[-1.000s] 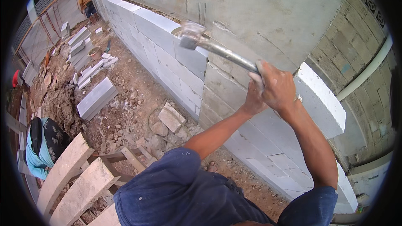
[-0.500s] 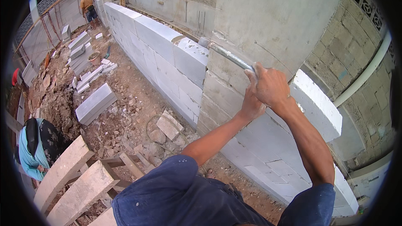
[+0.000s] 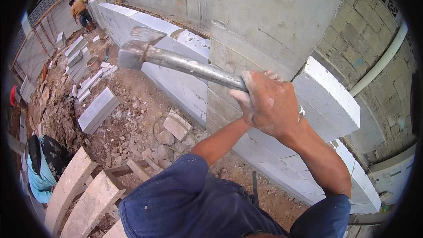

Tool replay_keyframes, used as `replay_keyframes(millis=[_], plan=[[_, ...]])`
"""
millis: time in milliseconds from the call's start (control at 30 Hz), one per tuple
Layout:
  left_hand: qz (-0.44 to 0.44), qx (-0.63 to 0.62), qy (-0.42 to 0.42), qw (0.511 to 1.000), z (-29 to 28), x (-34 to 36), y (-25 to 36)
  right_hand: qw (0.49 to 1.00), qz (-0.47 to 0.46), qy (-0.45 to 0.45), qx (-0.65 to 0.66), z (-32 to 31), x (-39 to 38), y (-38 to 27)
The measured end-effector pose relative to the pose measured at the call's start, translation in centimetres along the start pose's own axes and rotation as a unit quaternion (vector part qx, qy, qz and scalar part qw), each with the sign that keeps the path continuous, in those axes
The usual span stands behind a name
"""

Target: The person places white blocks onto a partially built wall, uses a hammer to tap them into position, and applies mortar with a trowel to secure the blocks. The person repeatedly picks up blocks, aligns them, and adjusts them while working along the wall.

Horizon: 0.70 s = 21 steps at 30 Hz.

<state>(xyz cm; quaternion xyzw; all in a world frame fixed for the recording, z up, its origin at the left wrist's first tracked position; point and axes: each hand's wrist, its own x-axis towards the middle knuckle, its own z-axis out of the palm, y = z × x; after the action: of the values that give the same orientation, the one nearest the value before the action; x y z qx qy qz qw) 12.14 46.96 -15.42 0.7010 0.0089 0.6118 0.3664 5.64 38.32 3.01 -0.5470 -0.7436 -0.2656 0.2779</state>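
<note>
My right hand (image 3: 272,105) is wrapped round the metal handle of a hammer (image 3: 189,67). The hammer's heavy, pale-dusted head (image 3: 135,49) is raised toward me, in front of the low white block wall (image 3: 152,21). Behind the right hand, my left hand (image 3: 274,76) is almost wholly hidden; a few fingertips show against the grey concrete column (image 3: 277,22). Whether those fingers hold anything cannot be seen. A thin string (image 3: 240,52) runs across the column toward them. Just right of my hands, a white block (image 3: 328,99) forms the wall's top course.
Loose blocks (image 3: 99,110) and rubble (image 3: 165,136) lie on the dirt at left. Wooden beams (image 3: 90,202) stand close by at lower left. A person in turquoise (image 3: 39,167) bends beside them; another person (image 3: 80,11) stands far off by the wall. A white pipe (image 3: 383,61) curves at right.
The hammer has come away from the column, up toward me, its head swinging left. My right hand has come closer and now covers most of my left hand. The view has shifted slightly.
</note>
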Motion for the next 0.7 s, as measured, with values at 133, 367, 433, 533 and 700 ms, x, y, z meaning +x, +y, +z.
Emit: replay_keyframes(millis=[133, 367, 433, 533, 700], plan=[[0.083, 0.197, -0.002, 0.977, 1.1, -0.9, -1.6, 0.982, 0.079, -0.126, -0.114, 1.0, -1.2, 7.2], [0.011, 0.026, -0.02, 0.999, -0.4, -0.1, -0.2, 0.999, 0.022, -0.032, -0.004, 0.5, 1.2, 0.8], [0.048, 0.095, -0.015, 0.994, 0.0, -0.6, -0.1, 0.999, -0.011, -0.037, -0.019, 0.0, 0.5, 2.6], [0.097, 0.215, -0.021, 0.972, 1.6, -0.9, -0.9, 0.964, 0.133, -0.191, -0.127, 0.5, -2.7, 8.8], [-0.091, 0.006, -0.105, 0.99, -0.2, -0.9, -0.9, 0.98, 0.127, -0.111, -0.103, 0.1, -2.8, 3.5]])
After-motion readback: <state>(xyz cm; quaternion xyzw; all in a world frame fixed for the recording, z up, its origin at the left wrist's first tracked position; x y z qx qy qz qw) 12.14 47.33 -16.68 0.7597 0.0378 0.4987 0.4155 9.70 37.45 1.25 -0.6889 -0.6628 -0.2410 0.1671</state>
